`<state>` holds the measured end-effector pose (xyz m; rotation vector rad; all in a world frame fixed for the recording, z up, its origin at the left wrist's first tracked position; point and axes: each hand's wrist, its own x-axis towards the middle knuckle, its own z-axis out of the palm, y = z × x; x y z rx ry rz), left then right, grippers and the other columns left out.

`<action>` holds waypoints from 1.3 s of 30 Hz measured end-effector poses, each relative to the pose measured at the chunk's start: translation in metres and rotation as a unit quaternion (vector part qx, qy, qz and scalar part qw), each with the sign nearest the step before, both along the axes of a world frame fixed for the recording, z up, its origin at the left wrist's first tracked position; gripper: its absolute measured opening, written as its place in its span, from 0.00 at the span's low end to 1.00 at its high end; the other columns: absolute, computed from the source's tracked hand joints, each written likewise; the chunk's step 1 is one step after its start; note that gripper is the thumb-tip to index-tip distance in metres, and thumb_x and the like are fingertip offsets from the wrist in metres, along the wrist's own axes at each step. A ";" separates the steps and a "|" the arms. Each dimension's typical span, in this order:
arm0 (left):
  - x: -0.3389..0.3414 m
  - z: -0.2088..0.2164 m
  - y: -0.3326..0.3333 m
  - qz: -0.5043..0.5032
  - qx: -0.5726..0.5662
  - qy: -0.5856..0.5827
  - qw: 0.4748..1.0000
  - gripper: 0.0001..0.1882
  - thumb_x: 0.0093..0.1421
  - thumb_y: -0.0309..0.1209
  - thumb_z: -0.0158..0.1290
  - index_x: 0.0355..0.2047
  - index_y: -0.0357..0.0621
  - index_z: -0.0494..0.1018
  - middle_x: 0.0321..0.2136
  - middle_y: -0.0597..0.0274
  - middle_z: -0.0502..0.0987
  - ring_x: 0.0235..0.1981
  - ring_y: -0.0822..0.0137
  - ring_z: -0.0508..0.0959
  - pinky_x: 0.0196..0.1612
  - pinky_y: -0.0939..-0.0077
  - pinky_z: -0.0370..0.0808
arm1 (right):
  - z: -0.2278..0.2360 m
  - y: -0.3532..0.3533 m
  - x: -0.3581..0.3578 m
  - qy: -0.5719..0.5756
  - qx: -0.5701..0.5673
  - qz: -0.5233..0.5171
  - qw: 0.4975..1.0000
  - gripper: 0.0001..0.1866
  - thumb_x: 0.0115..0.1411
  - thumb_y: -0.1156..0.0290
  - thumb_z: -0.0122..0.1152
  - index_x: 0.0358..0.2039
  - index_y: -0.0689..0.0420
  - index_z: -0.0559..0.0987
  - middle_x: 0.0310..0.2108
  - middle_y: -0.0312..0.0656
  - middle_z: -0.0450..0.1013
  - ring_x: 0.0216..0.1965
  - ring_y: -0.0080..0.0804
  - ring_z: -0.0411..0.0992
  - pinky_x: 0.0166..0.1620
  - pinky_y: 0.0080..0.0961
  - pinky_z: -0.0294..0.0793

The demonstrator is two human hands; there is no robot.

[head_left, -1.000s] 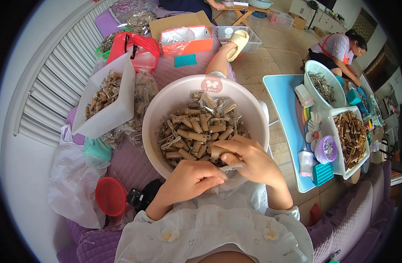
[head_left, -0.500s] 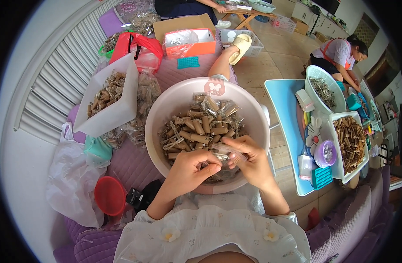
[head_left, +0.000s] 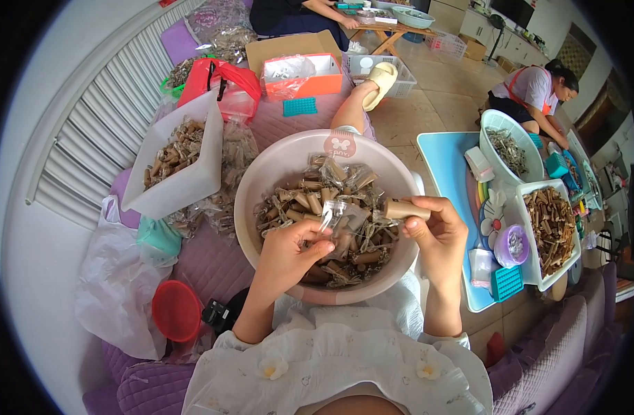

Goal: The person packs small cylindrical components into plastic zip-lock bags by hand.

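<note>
Left hand [head_left: 289, 252] pinching a clear plastic sleeve [head_left: 338, 223], right hand [head_left: 438, 235] gripping a tan cardboard tube [head_left: 403, 209], both over a pink basin [head_left: 268, 180] of wrapped tubes

A small clear plastic sachet [head_left: 336, 220] is pinched at frame centre over the bowl. An open brown cardboard box [head_left: 289, 50] with an orange inner tray is seen at top centre. A crumpled translucent plastic bag [head_left: 113, 287] is seen at lower left.
</note>
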<state>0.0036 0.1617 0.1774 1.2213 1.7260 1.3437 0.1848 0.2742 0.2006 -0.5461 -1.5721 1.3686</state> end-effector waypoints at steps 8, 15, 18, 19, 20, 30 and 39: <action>-0.008 -0.008 0.002 0.006 0.028 0.027 0.999 0.11 0.47 0.25 0.57 0.33 0.38 0.72 0.23 0.58 0.77 0.23 0.79 0.75 0.26 0.85 0.69 | 0.021 0.020 -0.025 -0.035 0.057 -0.158 0.985 0.15 0.52 0.75 0.58 0.41 0.63 0.73 0.25 0.35 0.71 0.25 0.16 0.67 0.30 0.11 0.67; -0.027 0.001 0.003 0.028 0.029 0.030 0.999 0.12 0.46 0.23 0.57 0.32 0.34 0.71 0.22 0.57 0.77 0.24 0.78 0.75 0.27 0.86 0.69 | 0.009 0.016 -0.056 0.050 0.094 -0.061 0.992 0.15 0.50 0.79 0.59 0.40 0.62 0.74 0.30 0.34 0.70 0.25 0.13 0.62 0.26 0.08 0.62; -0.031 0.011 0.005 -0.005 0.038 -0.015 0.999 0.12 0.46 0.21 0.57 0.32 0.35 0.71 0.21 0.62 0.76 0.24 0.82 0.71 0.26 0.89 0.66 | 0.002 0.002 -0.054 0.025 0.111 -0.004 0.994 0.14 0.48 0.80 0.60 0.38 0.60 0.75 0.33 0.36 0.70 0.28 0.15 0.66 0.28 0.10 0.66; -0.030 0.012 0.003 -0.004 0.033 -0.018 0.999 0.12 0.46 0.21 0.57 0.32 0.35 0.71 0.21 0.62 0.76 0.24 0.82 0.71 0.26 0.89 0.66 | 0.000 0.000 -0.055 0.025 0.120 -0.002 0.992 0.14 0.48 0.80 0.60 0.38 0.60 0.75 0.33 0.37 0.70 0.29 0.17 0.68 0.29 0.11 0.68; -0.030 0.014 0.003 -0.006 0.040 -0.019 0.999 0.12 0.46 0.21 0.58 0.32 0.35 0.71 0.21 0.62 0.76 0.23 0.82 0.71 0.25 0.90 0.66 | -0.001 0.000 -0.057 0.024 0.117 -0.001 0.993 0.14 0.48 0.80 0.60 0.38 0.60 0.75 0.33 0.37 0.70 0.29 0.17 0.68 0.29 0.11 0.68; -0.032 0.011 0.008 -0.015 0.012 -0.030 0.999 0.13 0.45 0.22 0.58 0.32 0.34 0.71 0.21 0.59 0.76 0.24 0.79 0.74 0.26 0.87 0.69 | -0.008 0.006 -0.059 -0.075 0.122 -0.015 0.990 0.12 0.48 0.80 0.59 0.36 0.60 0.76 0.30 0.40 0.71 0.27 0.19 0.70 0.27 0.14 0.70; -0.031 0.002 0.016 -0.042 0.060 -0.078 0.994 0.13 0.47 0.23 0.57 0.34 0.32 0.70 0.26 0.61 0.76 0.27 0.79 0.74 0.29 0.85 0.70 | -0.010 0.007 -0.055 -0.041 -0.019 0.093 0.995 0.08 0.49 0.81 0.57 0.31 0.64 0.72 0.22 0.33 0.70 0.22 0.12 0.65 0.25 0.11 0.66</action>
